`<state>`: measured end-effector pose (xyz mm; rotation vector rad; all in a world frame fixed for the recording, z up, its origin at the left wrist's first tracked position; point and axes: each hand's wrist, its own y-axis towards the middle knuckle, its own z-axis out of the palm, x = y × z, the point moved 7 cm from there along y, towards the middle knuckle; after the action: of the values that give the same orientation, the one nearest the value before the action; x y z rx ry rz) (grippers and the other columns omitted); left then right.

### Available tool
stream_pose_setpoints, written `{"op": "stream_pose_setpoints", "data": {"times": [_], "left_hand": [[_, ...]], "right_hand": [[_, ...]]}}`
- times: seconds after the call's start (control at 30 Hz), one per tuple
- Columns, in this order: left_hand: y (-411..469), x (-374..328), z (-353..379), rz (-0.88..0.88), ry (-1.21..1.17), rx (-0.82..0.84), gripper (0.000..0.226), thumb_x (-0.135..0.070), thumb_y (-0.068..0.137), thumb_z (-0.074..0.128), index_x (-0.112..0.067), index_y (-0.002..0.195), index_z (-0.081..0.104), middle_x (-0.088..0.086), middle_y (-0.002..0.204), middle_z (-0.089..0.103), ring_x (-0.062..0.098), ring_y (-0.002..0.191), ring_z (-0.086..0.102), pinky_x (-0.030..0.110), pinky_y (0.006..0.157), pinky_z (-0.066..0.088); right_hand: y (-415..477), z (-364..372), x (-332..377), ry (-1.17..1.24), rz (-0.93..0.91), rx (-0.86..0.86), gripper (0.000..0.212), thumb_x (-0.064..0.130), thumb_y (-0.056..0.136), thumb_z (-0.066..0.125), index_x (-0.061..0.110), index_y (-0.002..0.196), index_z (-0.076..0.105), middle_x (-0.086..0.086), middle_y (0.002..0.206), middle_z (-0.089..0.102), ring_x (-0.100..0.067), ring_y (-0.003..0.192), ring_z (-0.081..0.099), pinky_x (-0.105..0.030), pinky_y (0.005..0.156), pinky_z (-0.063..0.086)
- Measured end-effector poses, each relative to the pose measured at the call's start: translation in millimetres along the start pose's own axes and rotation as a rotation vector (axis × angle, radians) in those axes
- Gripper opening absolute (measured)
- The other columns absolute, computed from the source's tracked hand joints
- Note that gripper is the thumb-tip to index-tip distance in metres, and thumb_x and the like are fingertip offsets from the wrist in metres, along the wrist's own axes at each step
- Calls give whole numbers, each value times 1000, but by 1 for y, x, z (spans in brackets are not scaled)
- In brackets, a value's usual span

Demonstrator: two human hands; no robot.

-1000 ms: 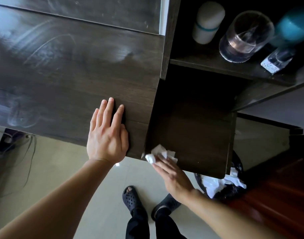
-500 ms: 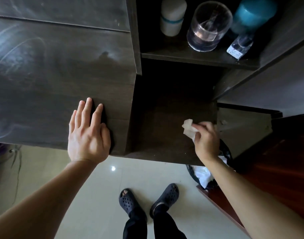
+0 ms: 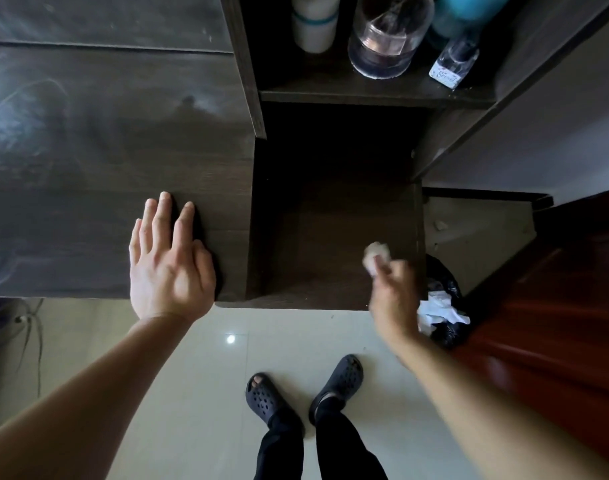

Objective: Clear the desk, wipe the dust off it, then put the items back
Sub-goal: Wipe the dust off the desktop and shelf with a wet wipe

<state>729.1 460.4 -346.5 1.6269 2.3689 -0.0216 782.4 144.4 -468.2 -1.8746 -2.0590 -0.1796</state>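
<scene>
the left grip [image 3: 168, 268] lies flat and wide on the dark, dust-streaked bench [image 3: 88, 150], near its front edge. the right grip [image 3: 393, 292], blurred, pinches a crumpled white tissue [image 3: 375, 254] over the lower shelf [image 3: 330, 220], close to its right wall. a glass jar [image 3: 388, 39] and a small bottle [image 3: 452, 64] stand on the upper shelf [image 3: 330, 88]. a black-lined bin [image 3: 443, 284] sits on the pale tiled floor [image 3: 209, 375].

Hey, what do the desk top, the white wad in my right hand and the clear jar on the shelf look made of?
Desk: dark wood-grain laminate or veneer, matte; grain lines and pale dust smears show. Wad in the right hand: probably tissue paper, white and crumpled, though blurred. Jar: likely clear glass, see-through with bright glints; clear plastic is possible.
</scene>
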Motion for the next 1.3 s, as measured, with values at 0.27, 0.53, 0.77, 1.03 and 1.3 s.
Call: {"op": "stream_pose_setpoints", "data": {"times": [0.27,0.53,0.77,1.03,1.3], "left_hand": [[1,1,1,10,9,0,54,-23,86,34,-4,136,44,23,149,31,38,140,24,46,116,17],[0,2,1,0,21,9,53,-24,87,36,-5,136,45,22,149,32,38,140,25,46,117,18],[0,3,1,4,16,2,52,-24,88,37,-4,135,46,23,148,33,39,139,26,46,116,18],[0,3,0,5,19,10,52,-23,87,40,-4,136,45,22,149,33,38,140,26,46,117,18],[2,3,0,0,16,24,54,-23,86,40,-4,136,46,23,149,33,38,140,25,47,116,19]], "right_hand": [[-52,39,61,81,-309,308,46,16,85,61,26,129,51,-1,101,52,-19,79,56,-23,59,37],[-42,48,110,51,-419,187,45,16,66,79,11,108,63,-7,85,54,-26,70,55,-32,56,47],[15,18,48,74,-190,137,19,16,88,52,11,98,67,-7,97,54,-25,86,53,-28,69,39],[32,50,123,102,-290,130,48,3,82,37,15,125,53,-14,117,51,-28,102,44,-43,82,45],[-69,61,138,70,-752,384,56,-1,80,39,13,134,46,-3,117,49,-21,89,48,-28,71,47]]}}
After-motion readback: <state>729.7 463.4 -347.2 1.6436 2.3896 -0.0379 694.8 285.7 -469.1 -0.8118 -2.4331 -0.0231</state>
